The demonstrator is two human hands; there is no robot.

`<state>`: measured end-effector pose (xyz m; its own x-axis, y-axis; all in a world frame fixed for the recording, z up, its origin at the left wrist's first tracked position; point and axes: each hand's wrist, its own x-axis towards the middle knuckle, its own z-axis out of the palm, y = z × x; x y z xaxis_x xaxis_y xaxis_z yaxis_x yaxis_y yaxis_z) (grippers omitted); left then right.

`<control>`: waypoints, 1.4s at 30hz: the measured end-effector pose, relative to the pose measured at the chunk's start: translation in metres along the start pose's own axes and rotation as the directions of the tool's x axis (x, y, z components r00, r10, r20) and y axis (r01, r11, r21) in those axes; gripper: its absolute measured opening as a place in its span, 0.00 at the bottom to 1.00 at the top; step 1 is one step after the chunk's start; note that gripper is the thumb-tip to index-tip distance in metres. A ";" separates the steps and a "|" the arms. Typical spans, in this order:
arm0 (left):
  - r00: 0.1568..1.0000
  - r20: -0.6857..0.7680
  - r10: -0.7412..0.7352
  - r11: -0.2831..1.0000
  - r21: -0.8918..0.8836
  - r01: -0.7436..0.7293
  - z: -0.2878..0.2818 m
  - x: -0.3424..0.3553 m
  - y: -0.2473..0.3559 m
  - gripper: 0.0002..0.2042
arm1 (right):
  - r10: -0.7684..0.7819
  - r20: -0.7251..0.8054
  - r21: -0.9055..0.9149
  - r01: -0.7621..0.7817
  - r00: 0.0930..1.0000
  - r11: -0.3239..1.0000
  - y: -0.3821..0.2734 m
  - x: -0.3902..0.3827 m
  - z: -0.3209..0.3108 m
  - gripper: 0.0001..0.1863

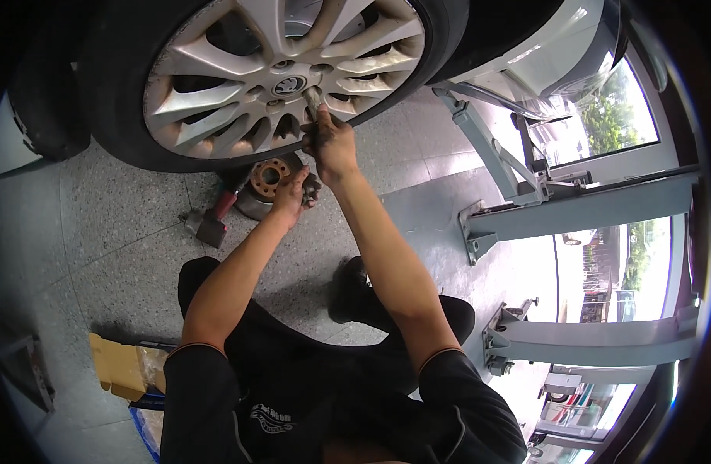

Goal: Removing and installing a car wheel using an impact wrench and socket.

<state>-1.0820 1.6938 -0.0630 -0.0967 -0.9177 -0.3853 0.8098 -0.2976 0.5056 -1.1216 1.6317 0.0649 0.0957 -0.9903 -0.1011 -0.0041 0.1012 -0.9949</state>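
A multi-spoke alloy wheel (pixel 247 89) with its black tyre (pixel 119 116) fills the top of the view. My right hand (pixel 332 147) is closed round a short metal socket (pixel 313 99), whose far end meets a bolt hole beside the centre cap (pixel 289 86). My fingers are smudged dark. Below the tyre, my left hand (pixel 292 201) is cupped around several small dark metal pieces that look like wheel bolts (pixel 310 192). Just behind it sits a rusty-centred brake disc (pixel 259 182), partly covered by the hand.
A red and black impact wrench (pixel 214 219) lies on the speckled floor by the disc. Opened cardboard packaging (pixel 112 367) is at lower left. Grey lift posts (pixel 587 205) with a lift arm (pixel 483 143) stand to the right. The car's body (pixel 541 46) is overhead.
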 end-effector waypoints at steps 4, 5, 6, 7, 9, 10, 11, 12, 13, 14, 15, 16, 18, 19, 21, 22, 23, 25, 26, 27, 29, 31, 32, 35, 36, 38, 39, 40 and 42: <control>0.999 0.040 -0.005 0.999 0.044 0.003 -0.001 -0.002 0.004 0.12 | -0.258 -0.165 -0.350 0.188 0.952 0.918 0.006 0.005 0.013 0.21; 1.000 0.022 0.000 0.999 0.048 -0.002 -0.001 -0.003 0.006 0.12 | -0.331 -0.117 -0.342 0.275 0.936 0.898 0.006 0.004 0.015 0.21; 1.000 0.019 -0.005 0.999 0.042 0.004 -0.002 -0.004 0.007 0.12 | -0.181 -0.137 -0.186 0.154 0.974 0.971 0.004 0.001 0.015 0.21; 0.999 0.048 0.009 1.000 0.027 -0.010 -0.002 -0.004 0.008 0.12 | -0.057 -0.107 -0.019 0.055 0.993 0.998 0.001 -0.002 0.014 0.21; 0.999 -0.034 0.011 1.000 -0.007 -0.011 -0.003 -0.005 0.011 0.13 | 0.055 -0.033 0.215 -0.047 0.998 0.976 -0.005 -0.007 0.013 0.22; 1.000 -0.007 0.018 0.999 -0.032 -0.018 -0.003 -0.005 0.013 0.13 | 0.090 0.006 0.260 -0.088 0.996 0.961 -0.008 -0.008 0.013 0.23; 0.998 0.055 0.040 0.997 -0.068 -0.037 -0.003 -0.004 0.015 0.13 | 0.094 0.019 0.295 -0.095 0.995 0.951 -0.009 -0.009 0.014 0.24; 1.000 0.020 0.020 0.998 -0.056 -0.018 -0.003 -0.004 0.016 0.13 | 0.114 0.009 0.296 -0.111 0.993 0.949 -0.009 -0.010 0.015 0.22; 1.000 0.018 0.013 0.999 -0.053 -0.012 -0.002 -0.003 0.018 0.13 | 0.138 0.047 0.297 -0.146 0.989 0.944 -0.009 -0.010 0.017 0.22; 0.999 0.034 0.017 0.998 -0.053 -0.015 -0.001 -0.003 0.019 0.12 | 0.048 -0.062 0.197 -0.035 0.997 0.980 -0.008 -0.010 0.018 0.22; 1.000 0.019 0.001 0.999 -0.050 0.000 0.000 -0.003 0.019 0.12 | -0.053 -0.159 0.083 0.067 0.986 0.994 -0.006 -0.009 0.019 0.23; 1.000 0.008 0.011 0.998 -0.064 -0.011 0.001 -0.003 0.020 0.12 | -0.055 -0.156 0.083 0.068 0.986 0.994 -0.005 -0.008 0.019 0.23; 1.000 -0.007 0.018 0.997 -0.077 -0.019 0.003 -0.003 0.019 0.12 | -0.065 -0.071 -0.057 0.061 0.995 0.997 -0.004 -0.007 0.017 0.19; 1.000 -0.001 0.008 0.995 -0.099 -0.008 0.004 -0.003 0.019 0.12 | -0.072 -0.065 -0.055 0.069 0.995 0.996 -0.004 -0.006 0.015 0.19; 1.000 0.003 -0.005 0.992 -0.124 0.005 0.004 -0.003 0.018 0.12 | 0.147 0.047 0.532 -0.150 0.988 0.833 -0.005 -0.006 0.012 0.16; 1.000 0.030 -0.010 0.993 -0.121 0.014 0.004 -0.002 0.018 0.12 | 0.155 0.099 0.546 -0.184 0.983 0.817 -0.005 -0.007 0.012 0.16; 0.997 0.074 -0.010 0.992 -0.124 0.019 0.004 -0.002 0.018 0.12 | 0.173 0.086 0.456 -0.193 0.981 0.869 -0.006 -0.007 0.012 0.16; 0.997 0.058 -0.043 0.989 -0.140 0.051 0.003 0.000 0.020 0.12 | 0.190 0.067 0.362 -0.202 0.979 0.910 -0.008 -0.010 0.014 0.16; 0.996 0.076 -0.048 0.983 -0.172 0.061 0.003 0.001 0.022 0.12 | 0.083 -0.039 0.263 -0.070 0.996 0.962 -0.008 -0.011 0.016 0.17; 0.997 0.056 -0.062 0.984 -0.165 0.070 0.003 0.001 0.023 0.12 | -0.035 -0.072 0.152 0.045 0.997 0.987 -0.009 -0.012 0.017 0.19; 0.994 0.078 -0.080 0.967 -0.236 0.097 0.004 0.001 0.027 0.12 | 0.047 -0.056 0.263 -0.031 0.997 0.964 -0.012 -0.013 0.015 0.18; 0.994 0.068 -0.086 0.962 -0.254 0.101 0.005 0.001 0.030 0.12 | 0.122 0.029 0.368 -0.124 0.992 0.922 -0.015 -0.012 0.012 0.18; 0.992 0.106 -0.072 0.953 -0.285 0.100 0.005 0.000 0.032 0.12 | 0.162 0.118 0.474 -0.199 0.980 0.858 -0.015 -0.013 0.012 0.17; 0.988 0.154 0.011 0.958 -0.286 0.034 0.003 -0.002 0.035 0.10 | 0.189 0.084 0.453 -0.206 0.978 0.867 -0.015 -0.012 0.012 0.17; 0.994 0.109 -0.029 0.957 -0.282 0.059 0.001 -0.002 0.035 0.10 | 0.120 0.035 0.330 -0.125 0.992 0.936 -0.015 -0.012 0.012 0.18; 0.981 0.193 0.035 0.958 -0.285 0.022 -0.004 -0.002 0.035 0.04 | 0.141 -0.026 0.311 -0.126 0.990 0.942 -0.015 -0.011 0.011 0.18; 0.988 0.155 0.016 0.960 -0.278 0.028 -0.006 -0.002 0.036 0.04 | 0.097 0.004 0.298 -0.094 0.995 0.950 -0.015 -0.011 0.011 0.18; 0.975 0.220 0.036 0.954 -0.298 0.032 -0.008 -0.001 0.037 0.03 | 0.158 0.059 0.476 -0.167 0.986 0.864 -0.016 -0.010 0.009 0.17; 0.958 0.282 0.053 0.949 -0.312 0.040 -0.011 -0.001 0.038 0.03 | 0.187 0.200 0.543 -0.267 0.962 0.796 -0.017 -0.011 0.008 0.17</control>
<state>-1.0445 1.6861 -0.0519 -0.2130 -0.9691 -0.1246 0.9456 -0.2366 0.2234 -1.1149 1.6413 0.0833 0.2903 -0.9145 -0.2820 0.5112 0.3973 -0.7622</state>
